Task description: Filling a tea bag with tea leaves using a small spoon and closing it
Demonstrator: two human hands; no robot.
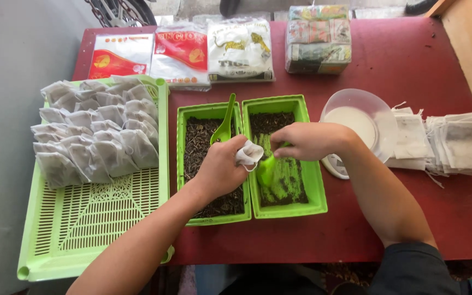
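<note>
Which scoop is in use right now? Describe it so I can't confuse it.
On the red table sit two green tubs side by side. In the right tub, the right hand holds a green scoop beside the small white bag. The other scoop stands unheld in the left tub.

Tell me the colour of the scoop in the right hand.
Bright green scoop, clearest in the head view.

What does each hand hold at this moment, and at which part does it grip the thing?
The left hand pinches a small white pouch at its open top. The right hand grips a green scoop by its handle, over the right green tray.
</note>
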